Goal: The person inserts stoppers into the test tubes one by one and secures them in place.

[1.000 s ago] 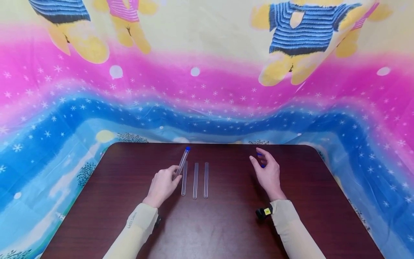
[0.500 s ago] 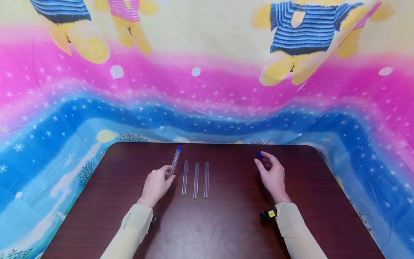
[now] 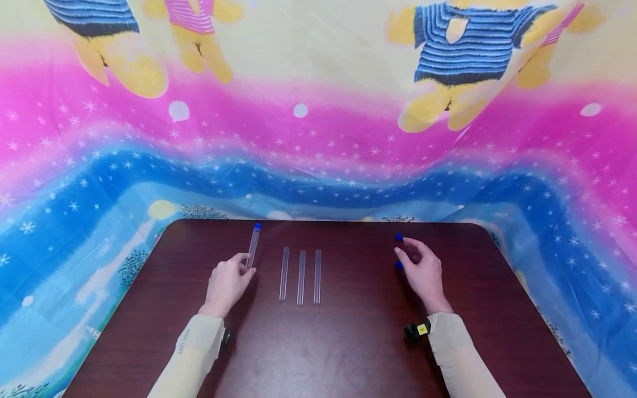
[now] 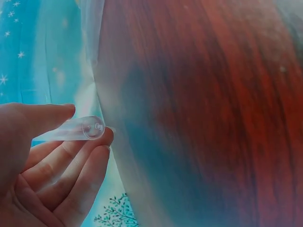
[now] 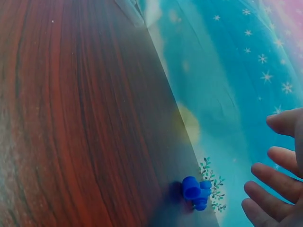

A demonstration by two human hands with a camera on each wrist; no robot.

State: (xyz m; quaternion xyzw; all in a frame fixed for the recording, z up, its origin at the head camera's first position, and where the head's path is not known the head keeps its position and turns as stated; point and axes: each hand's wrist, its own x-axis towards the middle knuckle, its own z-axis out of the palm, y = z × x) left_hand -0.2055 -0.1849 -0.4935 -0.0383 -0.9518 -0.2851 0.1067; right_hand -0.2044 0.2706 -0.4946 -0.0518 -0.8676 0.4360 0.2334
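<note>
My left hand (image 3: 225,286) pinches a clear test tube (image 3: 253,244) between thumb and fingers. A blue cap (image 3: 257,226) sits on the tube's far, raised end. In the left wrist view the rounded bottom of this test tube (image 4: 94,127) pokes out past the thumb. To its right, three clear test tubes lie side by side: a left one (image 3: 284,275), a middle one (image 3: 301,279) and a right one (image 3: 317,276). My right hand (image 3: 423,276) hovers with relaxed fingers, holding nothing. Close to its fingertips are loose blue caps (image 5: 191,188), partly overlapping in the right wrist view.
Everything stands on a dark reddish-brown table (image 3: 348,348) with rounded far corners. A patterned cloth (image 3: 318,138) with pink and blue bands hangs just behind its far edge. Black wrist cameras are strapped at both sleeves.
My left hand has carried the capped test tube leftward, away from the three lying tubes. My right hand has drifted slightly right and towards me, leaving more of the blue caps showing.
</note>
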